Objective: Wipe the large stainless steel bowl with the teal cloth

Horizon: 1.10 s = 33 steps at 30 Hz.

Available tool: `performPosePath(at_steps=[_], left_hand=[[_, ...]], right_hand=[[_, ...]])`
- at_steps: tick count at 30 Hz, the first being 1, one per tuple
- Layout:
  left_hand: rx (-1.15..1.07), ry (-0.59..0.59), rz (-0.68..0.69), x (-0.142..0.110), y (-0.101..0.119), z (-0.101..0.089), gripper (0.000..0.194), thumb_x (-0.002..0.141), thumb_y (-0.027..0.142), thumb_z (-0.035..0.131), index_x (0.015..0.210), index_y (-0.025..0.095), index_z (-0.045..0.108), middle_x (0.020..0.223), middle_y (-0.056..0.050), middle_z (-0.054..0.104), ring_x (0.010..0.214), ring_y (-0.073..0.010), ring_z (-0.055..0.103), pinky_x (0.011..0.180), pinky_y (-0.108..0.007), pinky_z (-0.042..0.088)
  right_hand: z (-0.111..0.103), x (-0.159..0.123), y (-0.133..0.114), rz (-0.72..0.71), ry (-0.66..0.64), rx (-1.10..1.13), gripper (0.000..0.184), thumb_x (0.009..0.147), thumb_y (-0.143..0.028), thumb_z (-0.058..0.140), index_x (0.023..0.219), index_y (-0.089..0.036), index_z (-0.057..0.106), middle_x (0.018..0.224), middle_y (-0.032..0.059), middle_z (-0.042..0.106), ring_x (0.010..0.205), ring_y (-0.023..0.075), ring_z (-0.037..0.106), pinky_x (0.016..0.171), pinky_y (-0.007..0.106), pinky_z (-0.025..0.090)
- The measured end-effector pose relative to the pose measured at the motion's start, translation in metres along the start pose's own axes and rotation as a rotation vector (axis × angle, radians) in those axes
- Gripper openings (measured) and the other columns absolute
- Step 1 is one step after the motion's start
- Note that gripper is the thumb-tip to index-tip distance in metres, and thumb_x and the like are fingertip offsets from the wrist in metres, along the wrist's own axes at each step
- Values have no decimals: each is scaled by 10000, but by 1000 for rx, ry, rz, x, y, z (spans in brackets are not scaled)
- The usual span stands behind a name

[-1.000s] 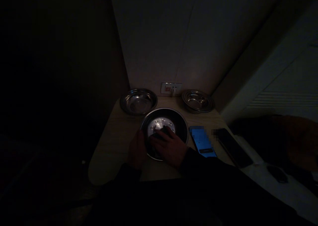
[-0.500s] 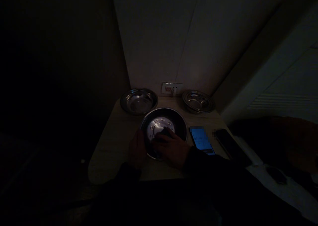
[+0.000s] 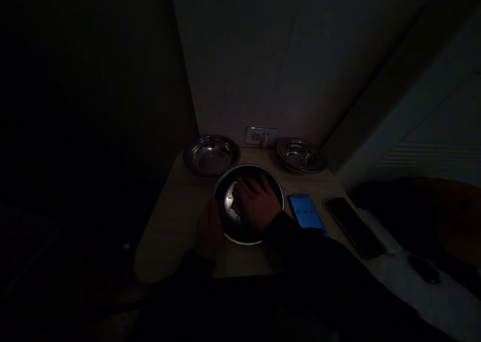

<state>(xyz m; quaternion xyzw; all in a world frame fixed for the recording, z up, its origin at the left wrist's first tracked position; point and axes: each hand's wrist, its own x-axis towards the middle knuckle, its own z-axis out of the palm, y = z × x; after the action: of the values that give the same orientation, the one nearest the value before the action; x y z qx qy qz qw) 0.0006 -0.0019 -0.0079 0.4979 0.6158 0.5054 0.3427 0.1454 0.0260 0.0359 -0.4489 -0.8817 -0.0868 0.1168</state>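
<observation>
Fingers of the right hand (image 3: 259, 204): spread, reaching over the inside of a metal bowl (image 3: 230, 201); whether anything is pinched or lies under the palm cannot be told. Fingers of the left hand (image 3: 208, 229): close together, at the bowl's left rim; grip on it not clear. Bowl sits upright near the middle of the frame, its inside dark with a bright reflection left of the right hand, which hides much of the floor. Both forearms in dark sleeves (image 3: 315, 251), entering from the bottom; the right one covers the lower end of a lit phone (image 3: 306, 214) just right of the bowl. Surface: pale wood-grain table (image 3: 161, 241), front left corner rounded. Further right, a dark flat slab (image 3: 355, 226), slanted, near the table's right edge; beyond it, at lower right, a small dark oval object (image 3: 424, 269) on a whitish surface (image 3: 404, 292), with a brownish, cloth-like heap (image 3: 458, 211) at the right margin. Far side of the table: wide shallow metal dish (image 3: 211, 159) behind and left of the bowl, contact between their rims uncertain; stacked metal dishes (image 3: 301, 157) behind and right. Between these, on the pale wall (image 3: 240, 66), a socket plate (image 3: 253, 136) with a reddish switch. Room very dim; left side nearly black, detail lost.
</observation>
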Motion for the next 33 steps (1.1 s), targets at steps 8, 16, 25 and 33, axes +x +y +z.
performPosePath(at_steps=[8,16,25,33], left_hand=[[0,13,-10,0,5,-1,389,901,362,312,1003,145,618,1052,-143,677,1012,-239,622,919,-364,466],[11,4,33,1,-4,-1,380,907,374,322,1034,162,611,1073,-133,670,1060,-232,600,945,-360,447],[24,-34,67,-2,-3,0,406,916,372,292,1059,155,604,1083,-143,666,1036,-228,610,942,-360,449],[46,-23,68,-1,-4,0,414,906,382,310,1078,159,614,1073,-143,669,1038,-244,612,939,-397,454]], right_hand=[[8,0,-8,-6,3,97,379,882,-149,452,1253,-96,510,1350,134,498,1248,289,406,1052,514,283],[5,-27,-18,-250,-8,142,312,897,-163,480,1203,-139,542,1276,87,575,1214,238,452,1066,515,277],[5,-16,-14,-31,41,74,338,913,-156,435,1237,-131,526,1338,115,515,1230,272,430,1068,549,260],[3,-17,-5,-37,21,73,342,912,-160,443,1244,-163,524,1338,88,520,1226,277,437,1062,574,241]])
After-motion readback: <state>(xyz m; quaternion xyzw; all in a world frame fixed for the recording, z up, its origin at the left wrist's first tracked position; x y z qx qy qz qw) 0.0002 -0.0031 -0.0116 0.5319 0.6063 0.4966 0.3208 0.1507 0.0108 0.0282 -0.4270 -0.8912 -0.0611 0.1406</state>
